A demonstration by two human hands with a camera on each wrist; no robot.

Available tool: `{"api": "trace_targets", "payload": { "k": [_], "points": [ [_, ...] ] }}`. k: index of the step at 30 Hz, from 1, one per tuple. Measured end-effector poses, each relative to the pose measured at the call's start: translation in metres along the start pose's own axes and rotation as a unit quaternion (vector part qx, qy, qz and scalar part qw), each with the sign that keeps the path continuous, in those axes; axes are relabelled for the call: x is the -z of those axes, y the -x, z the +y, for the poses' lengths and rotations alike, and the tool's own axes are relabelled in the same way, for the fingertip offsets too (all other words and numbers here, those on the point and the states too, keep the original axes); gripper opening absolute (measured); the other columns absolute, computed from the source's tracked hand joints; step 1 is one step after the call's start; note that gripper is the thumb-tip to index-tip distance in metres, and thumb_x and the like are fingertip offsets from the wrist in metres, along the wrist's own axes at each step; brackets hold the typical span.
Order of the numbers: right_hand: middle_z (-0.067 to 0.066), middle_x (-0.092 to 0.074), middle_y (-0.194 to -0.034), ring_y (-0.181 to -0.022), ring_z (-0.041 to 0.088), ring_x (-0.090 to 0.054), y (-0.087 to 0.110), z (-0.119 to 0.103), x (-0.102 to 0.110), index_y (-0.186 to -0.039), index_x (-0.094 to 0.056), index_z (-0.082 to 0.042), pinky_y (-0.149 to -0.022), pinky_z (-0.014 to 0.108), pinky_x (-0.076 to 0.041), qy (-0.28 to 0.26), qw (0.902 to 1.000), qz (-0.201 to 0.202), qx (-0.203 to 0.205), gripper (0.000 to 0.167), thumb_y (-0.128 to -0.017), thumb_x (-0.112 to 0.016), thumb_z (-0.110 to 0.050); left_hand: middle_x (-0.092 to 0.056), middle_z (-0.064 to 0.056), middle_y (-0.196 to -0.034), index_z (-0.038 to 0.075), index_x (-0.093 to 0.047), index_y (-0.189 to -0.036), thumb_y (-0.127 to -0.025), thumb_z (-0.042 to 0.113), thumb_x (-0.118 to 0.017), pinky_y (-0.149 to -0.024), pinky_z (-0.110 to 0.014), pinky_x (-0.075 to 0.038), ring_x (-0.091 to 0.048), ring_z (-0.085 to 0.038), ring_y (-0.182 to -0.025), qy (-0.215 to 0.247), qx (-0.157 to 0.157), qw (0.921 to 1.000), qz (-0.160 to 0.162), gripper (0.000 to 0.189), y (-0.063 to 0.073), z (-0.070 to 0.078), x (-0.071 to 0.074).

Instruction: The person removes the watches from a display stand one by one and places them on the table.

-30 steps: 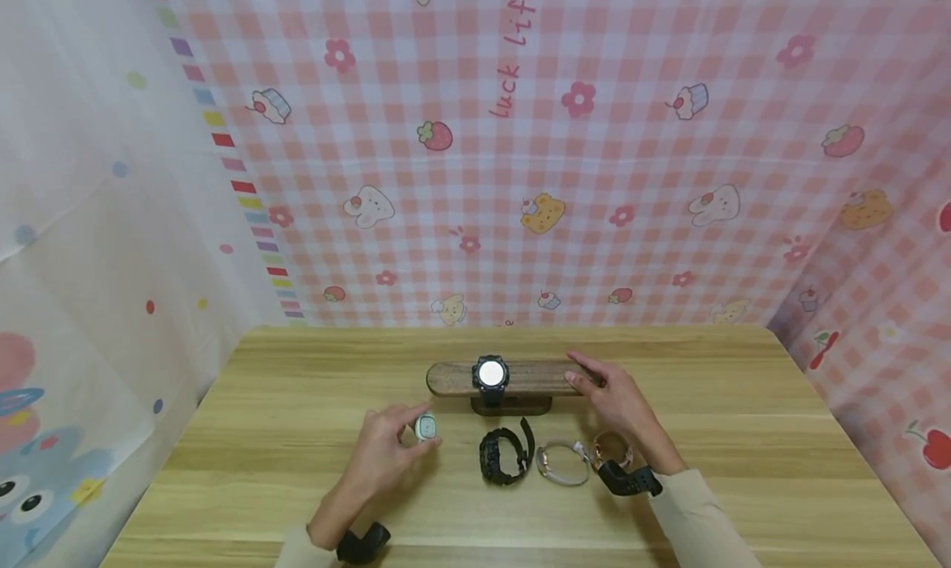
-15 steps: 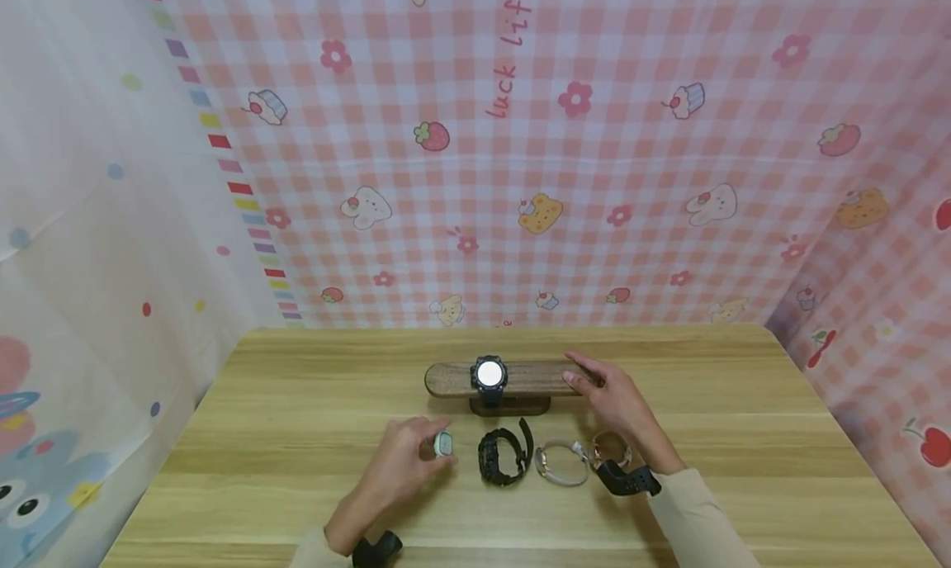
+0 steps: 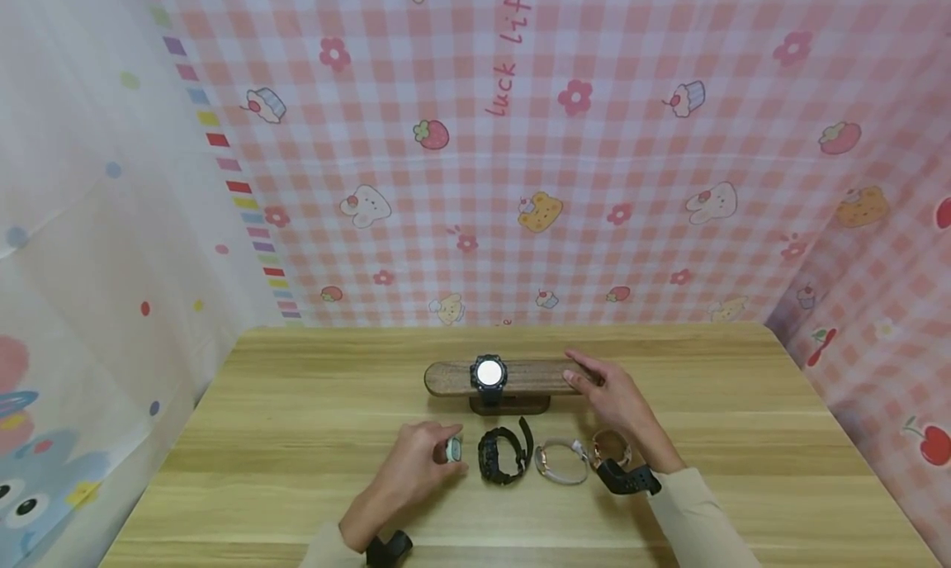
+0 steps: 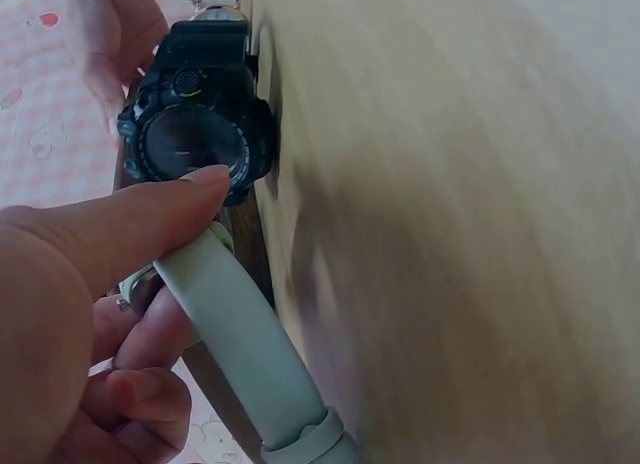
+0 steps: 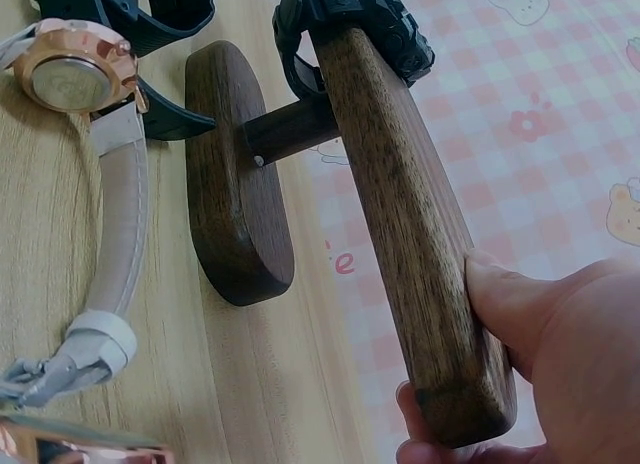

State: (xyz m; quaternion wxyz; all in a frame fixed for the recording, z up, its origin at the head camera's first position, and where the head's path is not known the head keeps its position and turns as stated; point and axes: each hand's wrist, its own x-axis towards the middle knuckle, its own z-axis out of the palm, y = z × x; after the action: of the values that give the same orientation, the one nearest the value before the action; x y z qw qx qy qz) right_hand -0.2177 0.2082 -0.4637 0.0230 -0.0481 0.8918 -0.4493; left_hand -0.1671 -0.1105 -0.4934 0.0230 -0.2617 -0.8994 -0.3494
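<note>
My left hand (image 3: 416,462) pinches a pale green watch (image 3: 454,450) between thumb and fingers, low over the table left of a black watch (image 3: 490,459). In the left wrist view its strap (image 4: 245,334) hangs down from my fingertips, and my thumb overlaps the black watch. My right hand (image 3: 618,401) grips the right end of a dark wooden watch stand (image 3: 538,376), thumb on the near side in the head view. A second black watch (image 3: 489,375) with a bright, glaring face is strapped round the stand's bar, left of its middle.
Right of the black watch on the table lie a whitish-strapped watch (image 3: 562,472) and a rose-gold watch (image 3: 603,442), partly behind my right wrist camera (image 3: 627,477). The stand's base (image 3: 513,405) rests on the wooden table (image 3: 297,436). A checked cloth (image 3: 475,172) hangs behind.
My left hand has carried the pale green watch to the right and slightly nearer, turning it, closer to the black watch on the table. My right hand keeps its grip on the stand.
</note>
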Motion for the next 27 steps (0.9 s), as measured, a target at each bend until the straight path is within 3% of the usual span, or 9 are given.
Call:
{"api": "trace_targets", "payload": {
  "k": [6, 10, 13, 15, 21, 27],
  "points": [
    [0.020, -0.052, -0.143, -0.059, 0.017, -0.042, -0.0001, -0.0009, 0.0005, -0.145, -0.051, -0.016, -0.059, 0.033, -0.044, 0.002, 1.0000, 0.006, 0.002, 0.049, -0.099, -0.062, -0.028, -0.061, 0.000, -0.073, -0.008, -0.069, -0.115, -0.072, 0.007, -0.086, -0.054, -0.014, -0.047, -0.048, 0.000, -0.062, -0.003, -0.006, 1.0000, -0.008, 0.048, -0.0010, -0.0015, -0.0046],
    [0.020, -0.049, -0.146, -0.089, 0.026, -0.059, 0.0001, -0.0012, 0.0007, -0.145, -0.051, -0.016, -0.080, 0.043, -0.051, 0.017, 0.9998, 0.012, 0.007, 0.050, -0.099, -0.062, -0.030, -0.061, 0.003, -0.072, -0.005, -0.070, -0.114, -0.073, 0.011, -0.087, -0.055, -0.014, -0.045, -0.047, 0.003, -0.060, -0.013, -0.004, 0.9998, -0.011, 0.047, -0.0013, -0.0023, -0.0073],
    [0.020, -0.047, -0.147, -0.115, 0.031, -0.055, 0.0007, -0.0019, 0.0007, -0.145, -0.051, -0.016, -0.098, 0.051, -0.047, 0.023, 0.9996, 0.013, 0.007, 0.050, -0.099, -0.061, -0.032, -0.061, 0.004, -0.071, -0.004, -0.071, -0.113, -0.072, 0.014, -0.088, -0.057, -0.015, -0.044, -0.046, 0.003, -0.060, -0.029, -0.008, 0.9995, -0.009, 0.047, -0.0016, -0.0028, -0.0088],
    [0.020, -0.046, -0.148, -0.119, 0.034, -0.054, 0.0008, -0.0019, 0.0009, -0.146, -0.051, -0.016, -0.100, 0.055, -0.045, 0.020, 0.9997, 0.012, 0.005, 0.050, -0.100, -0.061, -0.032, -0.061, 0.004, -0.070, -0.003, -0.072, -0.112, -0.072, 0.015, -0.088, -0.060, -0.016, -0.044, -0.046, 0.003, -0.061, -0.039, -0.010, 0.9992, -0.007, 0.047, -0.0018, -0.0029, -0.0094],
    [0.019, -0.047, -0.148, -0.117, 0.033, -0.055, 0.0004, -0.0009, 0.0006, -0.145, -0.052, -0.017, -0.099, 0.052, -0.046, 0.016, 0.9997, 0.016, 0.002, 0.049, -0.099, -0.061, -0.031, -0.060, 0.010, -0.068, 0.001, -0.073, -0.111, -0.071, 0.020, -0.089, -0.073, -0.027, -0.036, -0.046, 0.003, -0.064, -0.070, -0.008, 0.9975, -0.009, 0.047, -0.0011, -0.0019, -0.0100],
    [0.020, -0.051, -0.144, -0.088, 0.022, -0.056, -0.0002, 0.0006, 0.0001, -0.145, -0.052, -0.015, -0.080, 0.036, -0.046, 0.021, 0.9996, 0.014, 0.011, 0.049, -0.099, -0.061, -0.031, -0.056, 0.013, -0.065, 0.004, -0.074, -0.110, -0.070, 0.024, -0.089, -0.070, -0.026, -0.031, -0.043, 0.001, -0.066, -0.094, -0.006, 0.9956, -0.009, 0.047, 0.0001, -0.0013, -0.0104]
  ]
}}
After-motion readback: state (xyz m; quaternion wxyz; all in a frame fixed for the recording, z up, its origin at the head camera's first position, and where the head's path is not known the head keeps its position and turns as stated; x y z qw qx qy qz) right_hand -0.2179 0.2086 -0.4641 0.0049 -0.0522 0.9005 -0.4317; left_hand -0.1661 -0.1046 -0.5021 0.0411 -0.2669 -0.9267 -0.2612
